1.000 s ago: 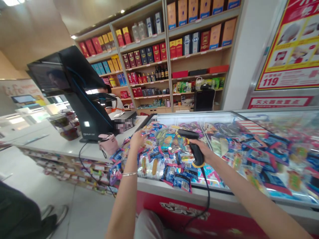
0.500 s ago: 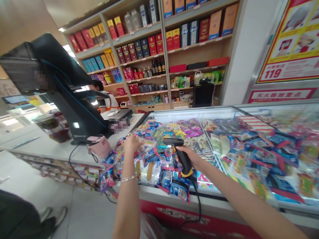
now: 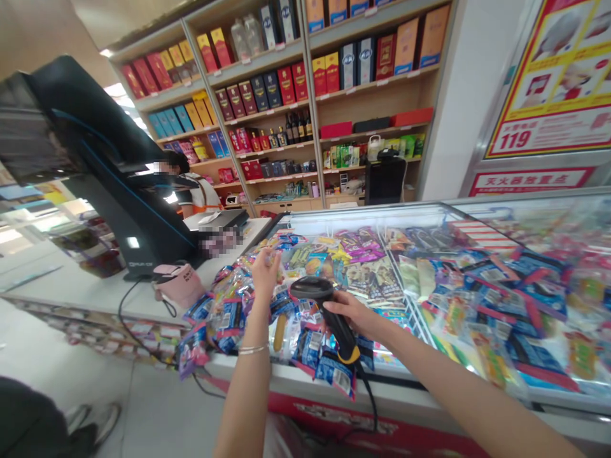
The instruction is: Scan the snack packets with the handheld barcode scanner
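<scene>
My right hand (image 3: 356, 313) is wrapped round the grip of a black and yellow barcode scanner (image 3: 312, 289). The scanner's head points left, toward my left hand, and its cord hangs down over the counter front. Above the pile, my left hand (image 3: 265, 275) is closed on a small clear snack packet (image 3: 280, 272), mostly hidden by the fingers. Under both hands lie many blue and pink snack packets (image 3: 229, 315), heaped on the glass top of a chest freezer (image 3: 405, 375). A clear packet with a sausage-like stick (image 3: 279, 332) lies between my forearms.
To the left stands a black checkout terminal (image 3: 138, 216), beside a pink cup-shaped holder (image 3: 179, 285). More snack packets (image 3: 506, 299) cover the freezer's right side. A person (image 3: 198, 191) is behind the counter, before shelves of boxes (image 3: 267, 92). Another person's shoes (image 3: 95, 423) show at lower left.
My left hand has lifted from the heap and moved right, with a packet in its fingers. The scanner has shifted left and turned toward it. The view has moved slightly.
</scene>
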`<state>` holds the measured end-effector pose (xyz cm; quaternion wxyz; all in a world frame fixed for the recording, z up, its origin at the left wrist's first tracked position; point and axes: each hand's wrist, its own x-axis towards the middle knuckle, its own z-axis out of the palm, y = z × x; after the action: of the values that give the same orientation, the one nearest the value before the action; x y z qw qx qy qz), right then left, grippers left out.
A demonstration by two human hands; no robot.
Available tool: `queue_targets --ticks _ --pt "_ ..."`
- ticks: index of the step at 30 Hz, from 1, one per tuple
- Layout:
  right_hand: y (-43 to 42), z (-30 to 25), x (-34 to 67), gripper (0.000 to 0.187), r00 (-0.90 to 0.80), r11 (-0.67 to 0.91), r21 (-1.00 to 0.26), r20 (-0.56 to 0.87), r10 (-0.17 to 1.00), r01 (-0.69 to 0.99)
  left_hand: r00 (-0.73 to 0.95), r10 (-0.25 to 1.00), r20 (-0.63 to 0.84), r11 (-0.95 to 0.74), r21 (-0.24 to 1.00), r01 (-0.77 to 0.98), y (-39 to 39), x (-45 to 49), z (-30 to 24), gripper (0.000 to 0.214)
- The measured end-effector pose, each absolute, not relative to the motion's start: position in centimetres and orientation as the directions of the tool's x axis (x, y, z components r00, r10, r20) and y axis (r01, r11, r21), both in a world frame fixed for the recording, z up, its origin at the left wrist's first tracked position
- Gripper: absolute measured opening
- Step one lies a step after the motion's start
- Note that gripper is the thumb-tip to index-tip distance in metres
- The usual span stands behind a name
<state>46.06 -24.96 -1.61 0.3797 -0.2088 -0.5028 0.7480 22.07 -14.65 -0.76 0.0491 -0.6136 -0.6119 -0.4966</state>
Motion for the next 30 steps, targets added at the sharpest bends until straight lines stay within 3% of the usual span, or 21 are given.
queue_targets --ticks 13,30 --pt "-25.3 -1.7 46.0 0.043 -0.650 -0.178 -0.922 0.096 0.754 -0.343 -0.409 0.691 0.596 -0.127 0.657 0.743 -15.8 22.9 -0.3 0.027" --pt "-25.1 -2.0 46.2 0.044 -0.651 -0.179 -0.931 0.077 0.755 -0.319 -0.402 0.676 0.617 -0.120 0.631 0.767 -15.6 23.0 -0.7 0.023"
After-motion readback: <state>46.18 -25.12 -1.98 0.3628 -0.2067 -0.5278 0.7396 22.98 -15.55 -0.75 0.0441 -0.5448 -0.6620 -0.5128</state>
